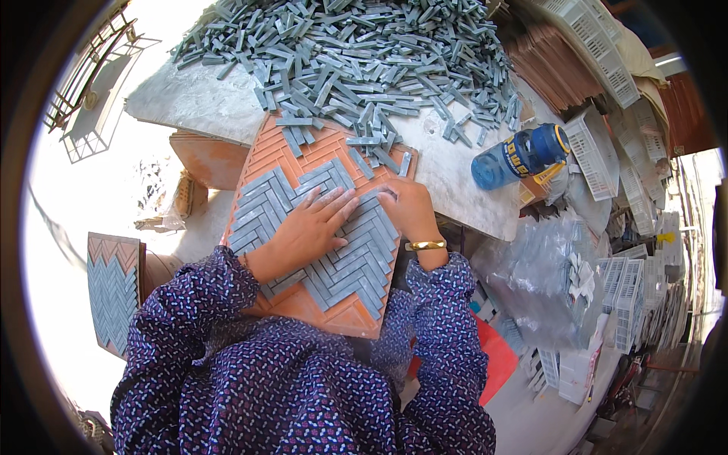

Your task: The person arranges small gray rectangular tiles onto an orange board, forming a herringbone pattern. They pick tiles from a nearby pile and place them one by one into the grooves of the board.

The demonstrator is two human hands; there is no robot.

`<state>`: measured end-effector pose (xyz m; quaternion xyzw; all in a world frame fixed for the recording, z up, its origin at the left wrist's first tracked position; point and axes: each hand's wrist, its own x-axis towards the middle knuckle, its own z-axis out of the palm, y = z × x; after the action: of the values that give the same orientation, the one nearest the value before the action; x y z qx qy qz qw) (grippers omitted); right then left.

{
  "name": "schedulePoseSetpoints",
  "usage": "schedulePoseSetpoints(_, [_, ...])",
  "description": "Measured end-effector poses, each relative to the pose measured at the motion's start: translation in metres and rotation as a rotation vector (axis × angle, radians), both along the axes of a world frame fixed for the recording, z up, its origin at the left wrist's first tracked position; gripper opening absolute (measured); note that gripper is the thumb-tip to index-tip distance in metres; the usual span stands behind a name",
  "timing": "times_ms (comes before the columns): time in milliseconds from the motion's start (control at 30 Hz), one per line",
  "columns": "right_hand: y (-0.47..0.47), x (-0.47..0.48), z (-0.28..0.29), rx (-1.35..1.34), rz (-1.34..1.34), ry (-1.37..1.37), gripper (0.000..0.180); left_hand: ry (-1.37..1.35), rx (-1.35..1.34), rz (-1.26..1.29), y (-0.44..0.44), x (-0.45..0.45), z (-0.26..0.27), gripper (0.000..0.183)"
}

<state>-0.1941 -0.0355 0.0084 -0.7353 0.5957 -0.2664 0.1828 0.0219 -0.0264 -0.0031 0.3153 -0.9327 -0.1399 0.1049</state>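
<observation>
An orange slotted mould board (352,324) lies tilted before me, its lower end at my lap and its upper end on the table. Grey stone strips (352,267) fill much of it in a herringbone pattern. My left hand (313,227) rests flat on these strips, fingers spread. At the pattern's upper right edge is my right hand (406,207), fingers bent and thumb near the index finger; whether a strip is between them is hidden. Several loose strips (369,153) lie across the board's upper part, where bare orange slots show.
A large heap of grey strips (364,62) covers the back of the stone-topped table (449,187). A blue water bottle (515,156) lies at the table's right. Another filled mould board (114,290) stands at left. White plastic crates (591,151) and a plastic-wrapped stack (540,284) are on the right.
</observation>
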Motion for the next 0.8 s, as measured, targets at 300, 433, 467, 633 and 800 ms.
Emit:
schedulePoseSetpoints(300, [0.002,-0.024,-0.006,-0.134,-0.102,0.072,0.017,0.0,0.056,-0.057,0.003,-0.005,0.0,0.07])
schedulePoseSetpoints(433, [0.003,-0.021,-0.002,-0.157,-0.104,0.19,0.023,0.085,-0.006,-0.004,0.003,-0.013,-0.005,0.058])
schedulePoseSetpoints(467, [0.004,-0.02,-0.003,-0.189,-0.101,0.226,0.025,0.1,-0.032,0.012,0.002,-0.016,-0.007,0.053])
schedulePoseSetpoints(633, [0.003,-0.025,-0.006,-0.237,-0.05,0.398,0.024,0.38,-0.092,0.007,-0.025,-0.031,-0.002,0.018])
schedulePoseSetpoints(800, [0.011,-0.029,-0.008,-0.25,-0.068,0.349,0.022,0.438,-0.023,-0.01,-0.038,-0.038,-0.014,0.015])
